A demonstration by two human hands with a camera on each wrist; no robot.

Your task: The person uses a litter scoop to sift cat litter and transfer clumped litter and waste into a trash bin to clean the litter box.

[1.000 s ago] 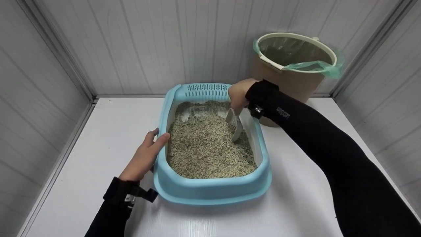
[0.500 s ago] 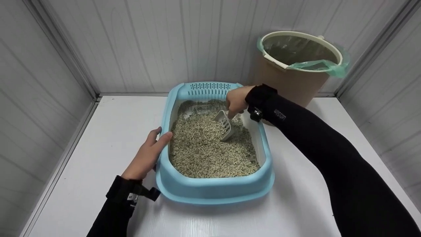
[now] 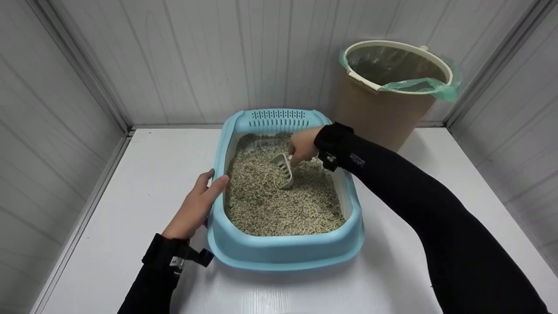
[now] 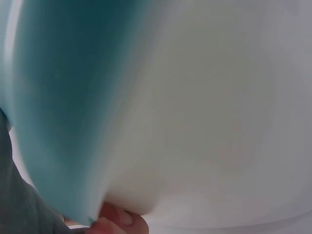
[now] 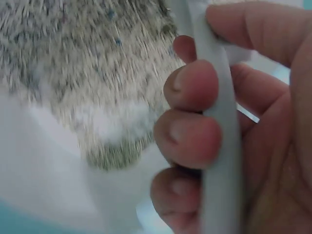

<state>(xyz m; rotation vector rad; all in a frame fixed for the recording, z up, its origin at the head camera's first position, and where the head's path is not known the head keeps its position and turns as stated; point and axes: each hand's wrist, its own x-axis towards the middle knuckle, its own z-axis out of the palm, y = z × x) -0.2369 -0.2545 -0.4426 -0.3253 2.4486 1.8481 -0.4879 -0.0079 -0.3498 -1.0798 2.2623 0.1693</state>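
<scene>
Right hand [image 3: 301,146] grips grey slotted plastic scoop [image 3: 282,169]; left hand [image 3: 196,208] clasps blue plastic litter tray [image 3: 283,253] rim. Fast lifting risks flicking pellet litter [image 3: 279,205] onto bench [image 3: 130,183].

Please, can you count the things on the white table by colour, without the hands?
Blue: 1, the litter tray
Grey-white: 1, the scoop held by the right hand
Beige: 1, the bin with a green bag
Total: 3
The left hand holds the litter tray's rim.
</scene>
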